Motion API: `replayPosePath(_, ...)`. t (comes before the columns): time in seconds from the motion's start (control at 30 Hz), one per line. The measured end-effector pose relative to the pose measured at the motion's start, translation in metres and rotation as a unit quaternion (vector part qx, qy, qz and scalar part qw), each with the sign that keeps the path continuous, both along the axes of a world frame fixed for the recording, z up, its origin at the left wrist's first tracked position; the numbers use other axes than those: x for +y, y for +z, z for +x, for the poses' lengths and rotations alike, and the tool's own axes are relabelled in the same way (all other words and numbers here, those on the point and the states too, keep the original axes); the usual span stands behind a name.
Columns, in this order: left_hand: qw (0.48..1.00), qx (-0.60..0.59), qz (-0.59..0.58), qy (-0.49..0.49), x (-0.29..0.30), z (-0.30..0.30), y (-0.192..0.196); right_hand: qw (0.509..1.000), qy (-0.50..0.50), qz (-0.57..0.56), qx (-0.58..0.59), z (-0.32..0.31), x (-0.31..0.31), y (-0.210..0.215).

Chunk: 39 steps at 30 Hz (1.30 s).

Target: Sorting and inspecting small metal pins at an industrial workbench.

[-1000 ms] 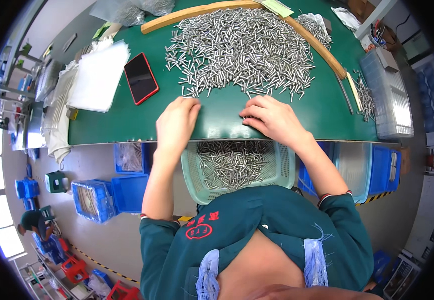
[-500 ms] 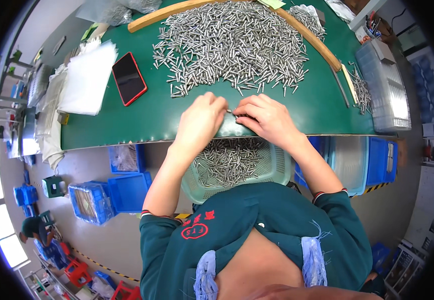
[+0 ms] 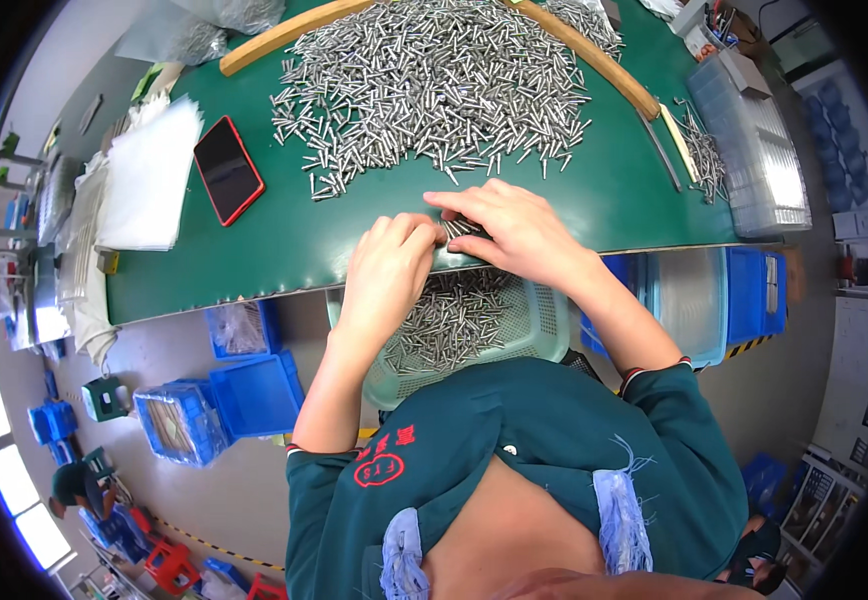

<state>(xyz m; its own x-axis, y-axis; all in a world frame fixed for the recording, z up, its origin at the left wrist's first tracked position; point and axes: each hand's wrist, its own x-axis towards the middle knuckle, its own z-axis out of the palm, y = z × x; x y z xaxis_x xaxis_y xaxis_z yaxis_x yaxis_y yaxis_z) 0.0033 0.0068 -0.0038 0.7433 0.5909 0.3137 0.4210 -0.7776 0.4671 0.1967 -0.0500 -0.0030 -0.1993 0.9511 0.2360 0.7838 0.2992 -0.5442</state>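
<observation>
Head view: both hands meet at the near table edge over a small batch of pins. Left hand has its fingers curled down onto the batch; right hand lies flat with fingers extended across it from the other side. I read this as cupping, not pinching: neither hand is closed around anything I can confirm, and how many pins sit under the palms I cannot tell.

Change: a second ago the hands were apart, flat on the table edge, with no pins between them. Half a second ago they had closed together. Now they sit tight against each other right at the lip, with a few pins showing between the fingertips. My read: a batch has been raked off the pile and is about to go over the edge.

Directly below the lip sits a pale green basket, already holding a layer of pins. The main pile spreads across the green top, well apart from the hands, fenced at the back by a curved wooden rail.

Left of the hands: a red-edged phone and a white sheet stack. Right: a clear lidded box. Blue bins are on the floor.

Hidden: the basket's front is blocked by forearms and torso; fisheye bends the table edge.
</observation>
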Motion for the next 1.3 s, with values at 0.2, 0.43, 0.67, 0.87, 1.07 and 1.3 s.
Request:
replayPosePath(0.2,0.999,-0.039,-0.010,0.023,-0.004,-0.001,-0.001,1.000,-0.004,-0.011,-0.011,0.002,-0.004,0.009)
replayPosePath(0.43,0.998,-0.043,-0.031,0.040,-0.008,0.003,0.003,0.998,0.007,-0.042,0.037,0.005,-0.007,0.010)
replayPosePath(0.67,0.841,-0.197,-0.503,0.041,-0.028,-0.012,0.005,0.996,0.015,0.069,-0.059,0.002,0.000,0.001)
replayPosePath(0.87,0.629,-0.173,-0.758,-0.018,-0.038,-0.016,-0.025,0.994,0.022,0.081,-0.068,0.001,-0.005,0.003)
replayPosePath(1.07,0.428,-0.259,-0.865,-0.027,-0.027,-0.013,-0.040,0.995,0.047,0.058,-0.066,0.002,-0.015,0.006)
replayPosePath(1.3,0.419,-0.244,-0.874,-0.018,-0.027,-0.003,-0.035,0.995,0.051,0.061,-0.062,0.001,-0.017,0.005)
